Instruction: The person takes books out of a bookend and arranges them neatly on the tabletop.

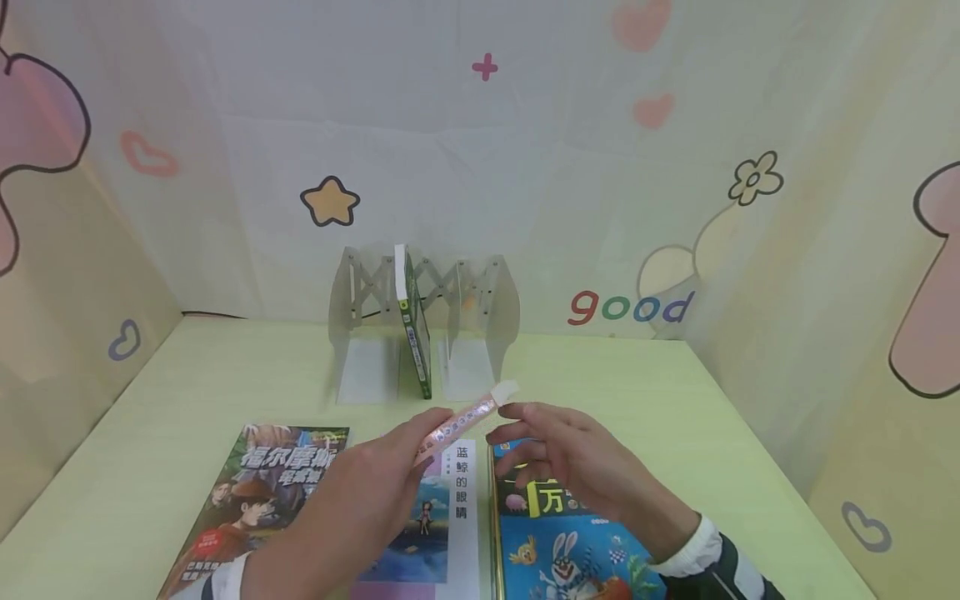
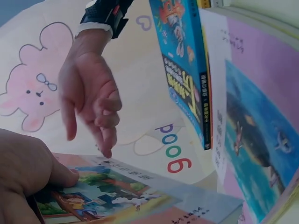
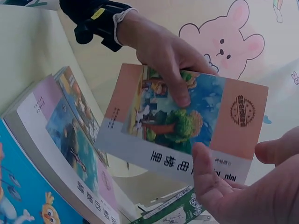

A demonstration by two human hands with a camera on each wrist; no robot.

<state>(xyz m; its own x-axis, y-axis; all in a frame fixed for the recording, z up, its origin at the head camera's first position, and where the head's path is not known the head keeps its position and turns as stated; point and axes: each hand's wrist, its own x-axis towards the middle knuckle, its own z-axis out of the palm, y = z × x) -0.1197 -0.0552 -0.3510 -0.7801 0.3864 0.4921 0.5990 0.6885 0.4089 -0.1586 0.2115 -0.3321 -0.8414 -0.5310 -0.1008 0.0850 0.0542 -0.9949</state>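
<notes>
My left hand (image 1: 352, 500) grips a thin book (image 1: 461, 427) by one edge, raised above the table. Its pink and white cover, with a picture of a tree, faces the right wrist view, where the left thumb lies across the picture. My right hand (image 1: 566, 454) hovers beside the book's far end with fingers loosely bent and nothing in them. Seen from the right wrist, the right fingertips (image 3: 202, 156) overlap the cover's edge; whether they touch it cannot be told. Below the hands lies a purple book (image 1: 416, 546) with a sea picture, partly hidden by the left hand.
A metal folding book rack (image 1: 501, 308) stands at the table's back, with a green book (image 1: 414, 337) upright and leaning slightly inside it. A comic-style book (image 1: 247, 500) lies at the left and a blue book (image 1: 525, 542) with a rabbit at the right. Printed curtains surround the table.
</notes>
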